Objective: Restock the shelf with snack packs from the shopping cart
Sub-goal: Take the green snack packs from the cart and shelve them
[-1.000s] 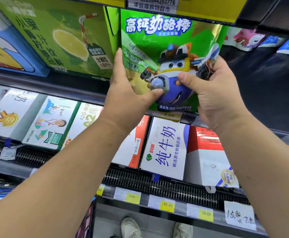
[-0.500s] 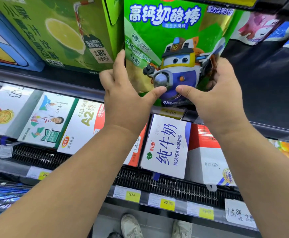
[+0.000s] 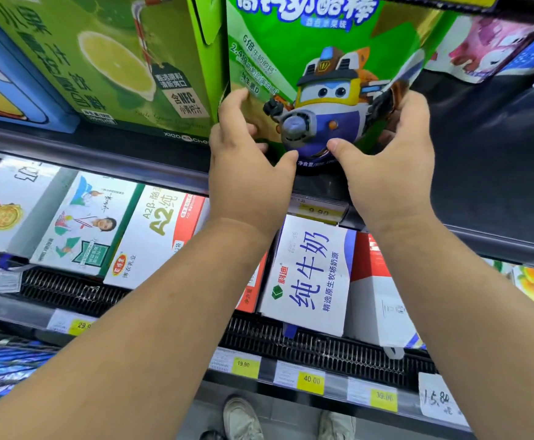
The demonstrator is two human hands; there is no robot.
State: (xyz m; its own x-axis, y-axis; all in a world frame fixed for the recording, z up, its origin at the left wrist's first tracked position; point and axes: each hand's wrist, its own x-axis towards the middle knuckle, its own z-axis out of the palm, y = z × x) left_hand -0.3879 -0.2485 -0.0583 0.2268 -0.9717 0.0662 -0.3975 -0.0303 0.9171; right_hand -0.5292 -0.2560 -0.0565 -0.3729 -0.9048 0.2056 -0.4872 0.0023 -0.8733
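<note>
A green snack pack (image 3: 316, 58) with a cartoon robot plane stands upright on the dark upper shelf (image 3: 488, 173), right beside a green lemon-drink carton (image 3: 107, 65). My left hand (image 3: 246, 173) grips the pack's lower left edge, fingers curled around its side. My right hand (image 3: 392, 163) holds the lower right corner, thumb on the front. The pack's bottom edge sits at the shelf's front lip, hidden by my thumbs. The shopping cart is out of view.
Right of the pack the upper shelf is dark and bare, with pink and blue packs (image 3: 494, 46) further back. The shelf below holds white milk cartons (image 3: 310, 274) on a black grille, with yellow price tags (image 3: 310, 381) along its rail. My shoes (image 3: 243, 417) show on the floor.
Both hands have pushed the green pack up and back onto the upper shelf. My left fingers moved from flat on the front to curled around its left edge.
</note>
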